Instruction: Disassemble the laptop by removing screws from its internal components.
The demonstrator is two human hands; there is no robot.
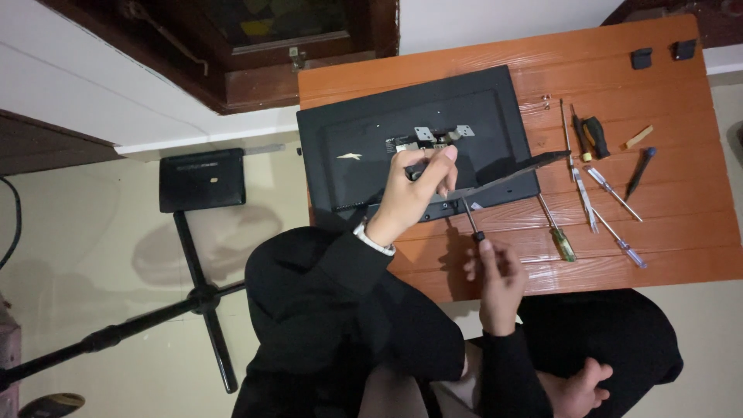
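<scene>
On the orange wooden table (665, 232), spare screwdrivers (596, 193) are lying beside the black flat monitor (371, 155); the left hand (414, 190) is pinching its back, and the right hand (499, 271) is wrapping its fingers round a black-handled screwdriver (474, 228).

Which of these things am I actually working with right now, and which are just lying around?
In use:
- monitor, face down on the table
- screwdriver in the right hand
- left hand on the monitor's back

Lying about:
- green-handled screwdriver
- other screwdrivers
- two small black pieces
- stand on the floor
</scene>
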